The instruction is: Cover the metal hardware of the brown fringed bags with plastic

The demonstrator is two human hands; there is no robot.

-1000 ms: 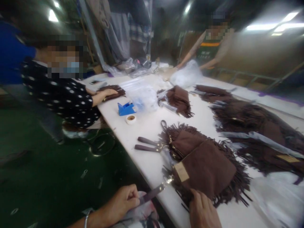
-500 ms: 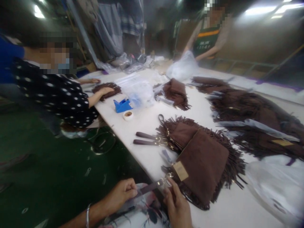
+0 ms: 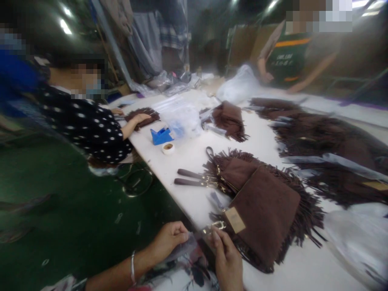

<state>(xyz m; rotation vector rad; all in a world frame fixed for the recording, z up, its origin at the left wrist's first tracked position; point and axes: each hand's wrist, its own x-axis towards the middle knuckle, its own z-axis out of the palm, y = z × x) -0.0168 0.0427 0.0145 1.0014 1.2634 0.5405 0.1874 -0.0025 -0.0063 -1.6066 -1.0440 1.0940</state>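
Carefully, we are pinching film and metal beside the table.
In the head view, our left hand is gripping a bit of grey film, while our right hand is holding the metal clip with thumb and finger closed on it. The fringed brown bag is lying on the white table just beyond our right hand, its paper tag facing up and two straps sticking out beyond it. Blur is hiding whether another strap is joining our hands. In our judgement, working well here is meaning steadying the clip by its metal, handling the film gently so nothing is tearing, and guarding the bag's soft face from scratches.
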